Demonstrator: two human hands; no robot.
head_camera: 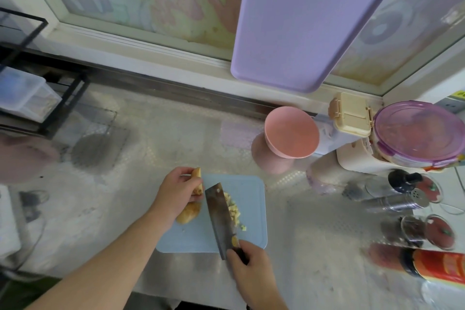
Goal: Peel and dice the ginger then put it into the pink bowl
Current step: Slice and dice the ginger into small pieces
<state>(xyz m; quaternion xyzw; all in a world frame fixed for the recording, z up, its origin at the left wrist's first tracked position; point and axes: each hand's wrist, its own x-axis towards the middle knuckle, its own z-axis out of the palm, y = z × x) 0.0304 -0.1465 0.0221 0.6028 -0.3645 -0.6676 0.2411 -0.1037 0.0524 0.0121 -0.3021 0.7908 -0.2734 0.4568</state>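
Note:
A light blue cutting board [249,209] lies on the counter in front of me. My left hand [176,191] presses a yellow-brown ginger root [188,212] onto the board's left edge; part of the root is hidden under my fingers. My right hand [249,269] grips the handle of a cleaver [219,216], whose blade stands edge-down just right of the ginger. Small pale ginger dice [234,210] lie along the blade's right side. The pink bowl [290,132] stands behind the board to the right, its inside bare.
A purple board [297,20] leans against the window. At the right stand a cream lidded box [351,117], a purple-lidded container [417,133], spice jars [427,231], a steel shaker [397,200] and a red can [437,265]. A black rack [37,78] is at the left.

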